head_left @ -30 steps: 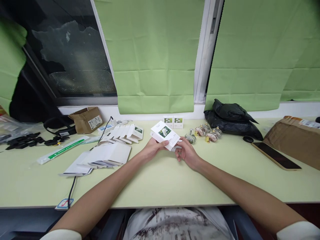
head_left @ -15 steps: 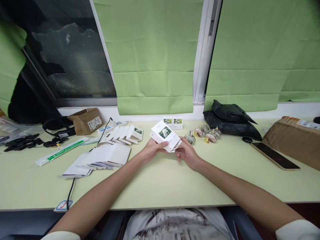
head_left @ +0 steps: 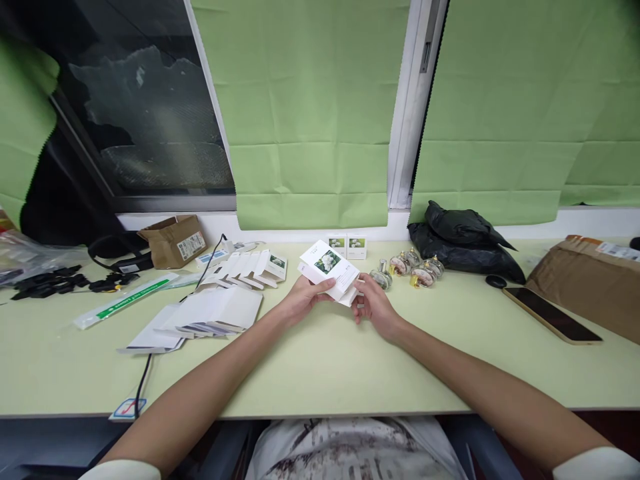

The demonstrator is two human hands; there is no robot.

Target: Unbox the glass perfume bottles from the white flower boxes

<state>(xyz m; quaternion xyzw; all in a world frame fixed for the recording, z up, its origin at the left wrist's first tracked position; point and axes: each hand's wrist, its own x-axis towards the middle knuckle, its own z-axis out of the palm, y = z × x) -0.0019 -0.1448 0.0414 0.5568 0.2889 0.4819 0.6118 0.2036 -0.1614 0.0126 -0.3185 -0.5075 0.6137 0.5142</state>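
Observation:
A small white carton (head_left: 334,272) printed with a white flower on green leaves is held tilted above the table. My left hand (head_left: 304,300) grips its lower left side, with the thumb lying across the front. At the lower right end, the fingers of my right hand (head_left: 375,308) are bent around the carton's flaps; some fingertips are hidden behind it. Just right of that hand stands a clear glass bottle (head_left: 381,275). Several more bottles with gold-coloured parts (head_left: 424,272) lie beyond it. Two closed flower-printed boxes (head_left: 357,247) stand behind the carton.
To the left lie a stack of flat white cartons (head_left: 215,312) and a row of opened-out ones (head_left: 245,268). A brown cardboard box (head_left: 175,241) sits behind them. On the right are black plastic bags (head_left: 465,243), a phone (head_left: 553,315) and a large brown parcel (head_left: 590,283).
The loose flaps at the carton's lower right end now sit closer together, and the carton has tilted slightly. Both hands stay in nearly the same place.

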